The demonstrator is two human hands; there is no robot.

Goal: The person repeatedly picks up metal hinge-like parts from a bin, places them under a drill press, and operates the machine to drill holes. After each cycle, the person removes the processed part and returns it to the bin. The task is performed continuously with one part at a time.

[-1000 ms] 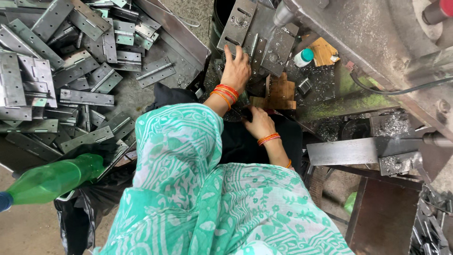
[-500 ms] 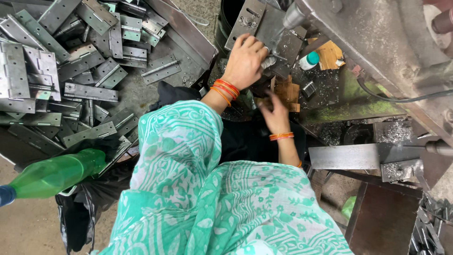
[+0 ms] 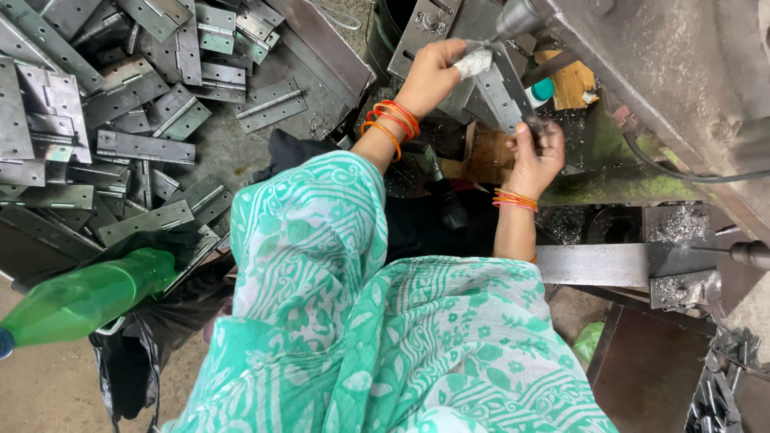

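At 1 o'clock, under drill spindle (image 3: 513, 18): hinge (image 3: 507, 90) clamped between left hand (image 3: 433, 74) and right hand (image 3: 536, 154). Risk, as judged: slip or spin, fingers near bit; swarf cuts.

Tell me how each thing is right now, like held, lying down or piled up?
Left hand: gripping the top of the metal hinge plate.
Right hand: pinching the plate's lower end.
Metal hinge plate: held up, tilted.
Pile of hinges: heaped loosely, lying flat.
Green bottle: lying on its side.
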